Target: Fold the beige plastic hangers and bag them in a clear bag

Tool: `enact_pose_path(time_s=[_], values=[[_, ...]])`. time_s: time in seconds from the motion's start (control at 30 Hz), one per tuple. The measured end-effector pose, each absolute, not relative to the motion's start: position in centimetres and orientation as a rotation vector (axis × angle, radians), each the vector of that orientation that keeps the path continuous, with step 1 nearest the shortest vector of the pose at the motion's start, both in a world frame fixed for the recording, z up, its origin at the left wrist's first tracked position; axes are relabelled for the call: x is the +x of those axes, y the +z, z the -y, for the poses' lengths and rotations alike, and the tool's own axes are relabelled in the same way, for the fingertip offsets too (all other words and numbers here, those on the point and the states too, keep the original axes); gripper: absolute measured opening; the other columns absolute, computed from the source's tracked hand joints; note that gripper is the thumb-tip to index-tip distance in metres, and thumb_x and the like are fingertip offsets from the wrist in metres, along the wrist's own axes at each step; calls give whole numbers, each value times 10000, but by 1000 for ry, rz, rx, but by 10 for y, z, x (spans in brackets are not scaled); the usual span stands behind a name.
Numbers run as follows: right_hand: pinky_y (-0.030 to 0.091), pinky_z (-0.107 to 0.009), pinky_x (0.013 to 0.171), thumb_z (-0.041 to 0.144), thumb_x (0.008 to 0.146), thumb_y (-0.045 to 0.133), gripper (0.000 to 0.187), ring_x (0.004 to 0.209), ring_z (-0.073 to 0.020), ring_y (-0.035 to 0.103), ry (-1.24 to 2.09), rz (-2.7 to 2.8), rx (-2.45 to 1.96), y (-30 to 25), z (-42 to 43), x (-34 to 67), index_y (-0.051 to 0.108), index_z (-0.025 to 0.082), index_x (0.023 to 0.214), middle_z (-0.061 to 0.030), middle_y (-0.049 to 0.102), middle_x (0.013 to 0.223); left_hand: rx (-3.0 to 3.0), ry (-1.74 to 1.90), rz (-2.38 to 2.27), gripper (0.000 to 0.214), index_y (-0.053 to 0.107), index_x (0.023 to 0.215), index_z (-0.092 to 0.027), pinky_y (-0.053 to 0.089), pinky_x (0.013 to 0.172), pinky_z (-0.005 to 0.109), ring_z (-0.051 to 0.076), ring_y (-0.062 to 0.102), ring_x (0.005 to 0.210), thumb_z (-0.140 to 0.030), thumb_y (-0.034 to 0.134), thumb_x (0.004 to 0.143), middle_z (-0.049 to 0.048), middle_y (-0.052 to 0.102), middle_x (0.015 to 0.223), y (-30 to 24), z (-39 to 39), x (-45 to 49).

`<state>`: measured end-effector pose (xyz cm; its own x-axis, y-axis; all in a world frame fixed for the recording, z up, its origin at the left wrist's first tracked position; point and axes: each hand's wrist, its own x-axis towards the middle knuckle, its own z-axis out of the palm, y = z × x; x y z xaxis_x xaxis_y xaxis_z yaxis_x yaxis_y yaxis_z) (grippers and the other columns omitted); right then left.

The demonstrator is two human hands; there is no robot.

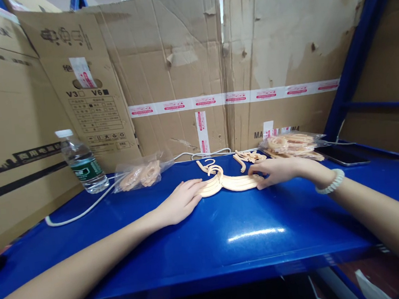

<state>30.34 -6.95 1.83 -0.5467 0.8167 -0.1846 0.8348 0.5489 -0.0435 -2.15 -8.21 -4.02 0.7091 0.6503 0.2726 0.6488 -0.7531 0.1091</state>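
Observation:
Two pale, curved, grooved pieces that look like carved wood lie end to end on the blue tabletop, meeting in the middle. My left hand (pixel 180 203) holds the outer end of the left carved piece (pixel 209 188), fingers along its back edge and thumb at the front. At the other side, my right hand (pixel 276 171) grips the far end of the right carved piece (pixel 240 182) between thumb and fingers. Curled scroll pieces (pixel 215 169) sit just behind the joint. Farther back are a short curved strip (pixel 240 162) and a small carved cluster (pixel 252 156).
A water bottle (pixel 86 168) stands at the left near a white cable (pixel 85 214). Plastic bags of carved pieces lie at left (pixel 141 174) and right (pixel 293 143). A phone (pixel 343 156) rests at the right. Cardboard sheets (pixel 177 75) wall the back; a blue post (pixel 350 57) rises at right.

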Motion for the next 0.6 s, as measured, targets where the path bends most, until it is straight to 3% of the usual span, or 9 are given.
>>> enact_pose_path(time_s=[0.6], values=[[463, -325, 730, 379, 746, 643, 449, 913, -270, 612, -253, -2673, 1405, 20, 71, 307, 618, 155, 1134, -117, 647, 1077, 2775, 583, -1159, 426, 482, 1338, -185, 323, 1093, 504, 268, 440, 1306, -324, 399, 944, 119, 509, 1401, -37, 83, -22]])
